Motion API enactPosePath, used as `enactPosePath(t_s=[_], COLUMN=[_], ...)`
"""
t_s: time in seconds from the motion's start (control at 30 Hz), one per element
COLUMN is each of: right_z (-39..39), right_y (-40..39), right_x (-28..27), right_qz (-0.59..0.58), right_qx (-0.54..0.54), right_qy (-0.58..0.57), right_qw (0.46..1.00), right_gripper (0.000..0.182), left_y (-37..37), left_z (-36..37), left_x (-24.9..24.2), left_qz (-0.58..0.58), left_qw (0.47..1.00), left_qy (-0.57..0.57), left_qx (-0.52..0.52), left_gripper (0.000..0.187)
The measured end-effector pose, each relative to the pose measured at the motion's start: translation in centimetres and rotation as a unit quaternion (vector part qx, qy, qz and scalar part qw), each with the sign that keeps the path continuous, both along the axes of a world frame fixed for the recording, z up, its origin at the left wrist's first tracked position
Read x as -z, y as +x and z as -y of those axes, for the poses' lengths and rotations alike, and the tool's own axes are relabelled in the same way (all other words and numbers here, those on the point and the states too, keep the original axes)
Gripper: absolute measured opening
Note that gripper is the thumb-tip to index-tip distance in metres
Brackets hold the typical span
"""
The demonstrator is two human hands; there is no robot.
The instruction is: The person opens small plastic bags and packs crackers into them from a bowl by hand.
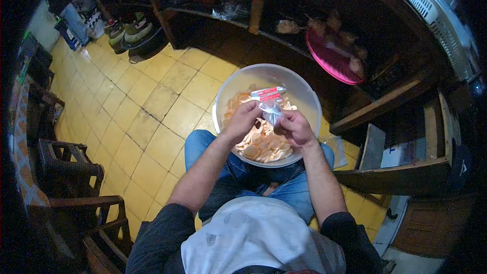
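A small clear plastic bag with a red and white label (269, 93) is held up over a large translucent tub (303, 89). My left hand (245, 119) pinches the bag's gathered neck from one side. On the other side, my right hand (296, 129) has its fingers closed on the same twisted plastic. Below both hands, the tub holds a heap of thin, pale orange crackers (264, 148). The tub stands at my crossed, jeans-clad legs, and my wrists pass over its near rim.
Yellow floor tiles (142, 122) stretch to the left. A pink basket (335, 63) with brownish items sits on the wooden shelf ahead right. Green gas cylinders (137, 28) stand at the far left, and a dark stool (68, 167) nearer. A wooden box-like frame (401, 172) is at right.
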State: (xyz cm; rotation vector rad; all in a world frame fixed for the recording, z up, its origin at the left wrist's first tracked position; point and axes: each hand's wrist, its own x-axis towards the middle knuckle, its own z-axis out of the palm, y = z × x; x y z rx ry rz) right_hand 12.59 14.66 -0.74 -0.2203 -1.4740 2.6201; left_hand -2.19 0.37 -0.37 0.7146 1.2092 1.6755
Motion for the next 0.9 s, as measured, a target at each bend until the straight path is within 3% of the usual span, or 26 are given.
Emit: enactPosePath(t_s=[0.03, 0.1, 0.17, 0.2, 0.23, 0.3, 0.37, 0.43, 0.47, 0.5, 0.57, 0.63, 0.7, 0.77, 0.8, 0.83, 0.9], right_z=[0.0, 0.3, 0.7, 0.6, 0.7, 1.0, 0.8, 0.8, 1.1, 1.0, 0.7, 0.8, 1.0, 0.7, 0.8, 0.8, 0.7], right_y=[0.0, 0.0, -0.1, -0.1, 0.0, 0.0, -0.1, -0.2, -0.5, -0.6, -1.1, -2.0, -1.9, -1.2, -0.8, -0.4, 0.0], right_x=[0.0, 0.1, 0.3, -0.4, -0.8, -1.1, -0.5, -0.1, 0.2, 0.5, 1.2, 0.7, -0.3, 0.5, 0.6, 0.6, 0.5], right_qz=[-0.041, -0.033, -0.025, -0.036, -0.035, -0.036, -0.085, -0.062, -0.033, -0.033, 0.022, -0.039, -0.022, -0.052, -0.050, -0.048, -0.046], right_qx=[-0.073, -0.093, 0.053, 0.063, 0.064, 0.067, 0.030, -0.064, -0.024, -0.024, 0.160, 0.225, 0.276, 0.244, 0.157, 0.070, 0.040], right_qy=[0.000, 0.008, -0.064, -0.128, -0.129, -0.116, -0.121, 0.057, 0.130, 0.130, 0.157, 0.091, 0.009, -0.015, -0.020, -0.025, -0.040], right_qw=[0.996, 0.995, 0.996, 0.989, 0.989, 0.990, 0.989, 0.994, 0.991, 0.991, 0.974, 0.969, 0.961, 0.968, 0.986, 0.996, 0.997], right_gripper=[0.025, 0.030, 0.027, 0.023, 0.023, 0.020, 0.023, 0.024, 0.020, 0.020, 0.013, 0.009, 0.004, 0.003, 0.006, 0.010, 0.016], left_y=[0.0, 0.2, 0.8, 0.5, 0.6, 1.2, 1.4, 1.3, 1.1, 0.8, 0.3, 0.6, 1.1, 1.0, 1.0, 1.0, 0.5], left_z=[0.2, 0.5, 1.2, 1.0, 0.7, -0.5, -0.8, -1.2, -1.0, -0.6, 0.3, 0.7, 0.9, 0.8, 0.4, 0.1, 0.4], left_x=[-0.4, -1.0, -2.4, -1.7, -1.1, -0.8, -1.7, -1.8, -1.8, -1.9, -2.1, -2.0, -1.8, -1.2, -1.1, -1.0, -1.1], left_qz=[0.152, 0.219, 0.334, 0.192, 0.192, -0.114, -0.146, -0.107, -0.107, -0.226, -0.453, -0.493, -0.433, -0.379, -0.112, 0.164, 0.212], left_qw=[0.987, 0.971, 0.936, 0.972, 0.971, 0.989, 0.980, 0.976, 0.976, 0.960, 0.884, 0.865, 0.898, 0.925, 0.991, 0.978, 0.962], left_qy=[0.019, 0.060, 0.076, 0.103, 0.102, 0.071, 0.066, 0.080, 0.081, 0.077, 0.067, 0.064, 0.069, 0.015, 0.076, 0.131, 0.168], left_qx=[0.041, 0.079, 0.081, 0.093, 0.094, -0.060, -0.115, -0.171, -0.171, -0.146, -0.089, -0.069, -0.042, -0.020, -0.008, 0.006, 0.038], left_gripper=[0.021, 0.027, 0.019, 0.018, 0.018, 0.021, 0.015, 0.020, 0.020, 0.016, 0.010, 0.005, 0.007, 0.012, 0.013, 0.015, 0.026])
